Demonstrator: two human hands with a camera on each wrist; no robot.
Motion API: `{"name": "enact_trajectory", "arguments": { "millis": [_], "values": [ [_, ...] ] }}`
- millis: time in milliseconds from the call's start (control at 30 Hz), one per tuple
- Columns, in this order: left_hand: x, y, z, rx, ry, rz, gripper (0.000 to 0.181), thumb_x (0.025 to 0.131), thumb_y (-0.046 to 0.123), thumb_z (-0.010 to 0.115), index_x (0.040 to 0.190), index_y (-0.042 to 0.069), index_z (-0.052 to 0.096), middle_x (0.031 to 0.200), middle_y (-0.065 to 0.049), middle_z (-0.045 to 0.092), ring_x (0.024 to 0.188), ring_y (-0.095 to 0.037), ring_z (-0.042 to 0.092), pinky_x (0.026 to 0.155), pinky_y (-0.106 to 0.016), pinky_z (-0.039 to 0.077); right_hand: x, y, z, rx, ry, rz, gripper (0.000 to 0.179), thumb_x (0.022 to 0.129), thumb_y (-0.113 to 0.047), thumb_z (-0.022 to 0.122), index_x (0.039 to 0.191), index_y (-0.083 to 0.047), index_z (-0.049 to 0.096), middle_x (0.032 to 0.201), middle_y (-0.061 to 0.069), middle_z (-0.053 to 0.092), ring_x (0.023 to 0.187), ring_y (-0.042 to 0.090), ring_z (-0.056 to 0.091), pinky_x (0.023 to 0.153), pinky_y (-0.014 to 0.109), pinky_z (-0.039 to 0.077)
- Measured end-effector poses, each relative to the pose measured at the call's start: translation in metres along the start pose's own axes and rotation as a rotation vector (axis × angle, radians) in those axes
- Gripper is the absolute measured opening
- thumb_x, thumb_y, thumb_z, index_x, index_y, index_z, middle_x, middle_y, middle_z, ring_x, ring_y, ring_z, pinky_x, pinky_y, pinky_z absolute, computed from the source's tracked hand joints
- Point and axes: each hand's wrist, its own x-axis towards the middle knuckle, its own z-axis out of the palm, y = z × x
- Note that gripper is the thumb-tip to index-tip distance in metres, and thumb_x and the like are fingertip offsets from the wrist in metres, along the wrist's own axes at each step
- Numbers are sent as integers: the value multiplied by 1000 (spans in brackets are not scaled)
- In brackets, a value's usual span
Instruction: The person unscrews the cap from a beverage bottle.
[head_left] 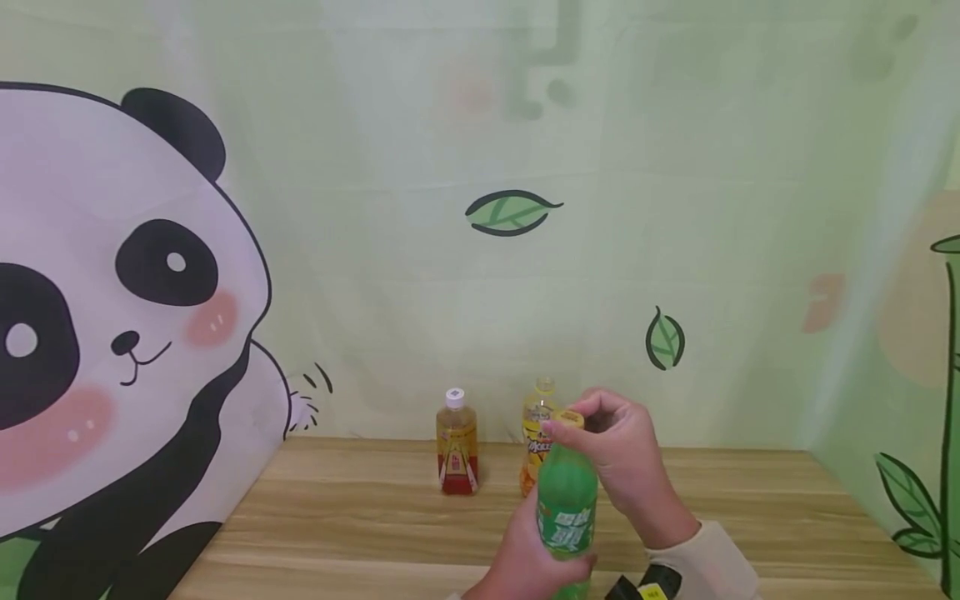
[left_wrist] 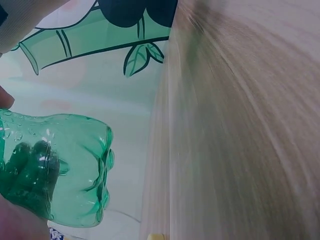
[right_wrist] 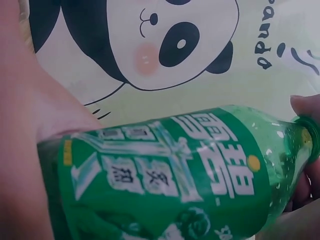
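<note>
One wooden table (head_left: 360,517) lies beneath a green bottle (head_left: 567,483), held roughly upright, clear of its surface. Behind stand a yellow-labelled bottle (head_left: 534,442) and, farther left, a white-capped bottle (head_left: 457,454). The left hand (head_left: 528,546) wraps the green bottle's lower part; the right hand (head_left: 630,454) pinches its cap (head_left: 570,418). The step seems to be turning the cap, on or off being hard to tell; next probably calls for a steady hold below.

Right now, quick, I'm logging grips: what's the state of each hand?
Left hand: closed, holding the green bottle around its lower part.
Right hand: closed, thumb and fingers pinching the same bottle at its top.
</note>
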Motion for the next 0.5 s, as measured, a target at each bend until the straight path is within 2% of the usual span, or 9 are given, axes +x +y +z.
{"name": "enact_trajectory", "arguments": {
  "millis": [200, 367, 500],
  "values": [
    [-1, 0, -6, -20, -31, 1, 63, 77, 12, 82, 130, 30, 52, 113, 3, 68, 100, -16, 67, 91, -28, 55, 2, 1, -3, -40, -56, -1, 16, 81, -7, 85, 85, -9, 70, 85, -3, 66, 78, 11, 61, 64, 21, 55],
    [-2, -1, -9, -23, -28, 19, 66, 75, 10, 82, 131, 30, 52, 112, 2, 68, 98, -16, 67, 90, -28, 56, 3, 3, -5, -69, -114, -16, 12, 85, -9, 82, 94, -6, 74, 93, -1, 71, 85, 14, 66, 71, 25, 59],
    [-3, -2, -9, -19, -18, 39, 66, 75, 8, 81, 130, 30, 52, 110, 2, 68, 96, -15, 68, 88, -28, 57, 4, 4, -9, -89, -186, -39, 10, 91, -12, 76, 101, -8, 76, 98, 2, 74, 88, 13, 68, 73, 26, 60]
  ]
}}
